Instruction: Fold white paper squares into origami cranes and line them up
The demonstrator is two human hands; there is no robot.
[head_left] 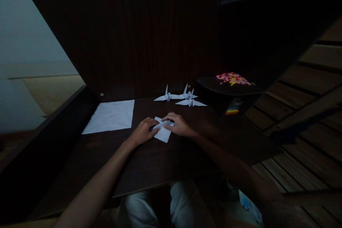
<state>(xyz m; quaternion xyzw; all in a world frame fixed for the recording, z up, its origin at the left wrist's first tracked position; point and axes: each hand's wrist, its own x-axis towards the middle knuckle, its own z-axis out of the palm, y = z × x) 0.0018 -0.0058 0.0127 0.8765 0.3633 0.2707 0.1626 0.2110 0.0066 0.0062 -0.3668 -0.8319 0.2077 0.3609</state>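
Observation:
A small white piece of folded paper [162, 135] lies on the dark desk in front of me, its creased flaps raised in the middle. My left hand [143, 131] grips its left side, thumb toward the centre and fingers curled at the edge. From the other side my right hand [180, 124] holds it, with the thumb on the paper and the fingers bent over the far edge. The hands partly cover the folds. Just beyond them stand several white paper cranes [191, 103], wings spread and close together.
To the left lies a flat, creased white paper sheet [112, 117]. A dark corner shelf [211, 84] at right carries a pile of small pink, red and yellow pieces [232, 78]. Beneath it is a yellow-edged item [232, 112]. A tall dark panel [149, 35] rises behind the desk.

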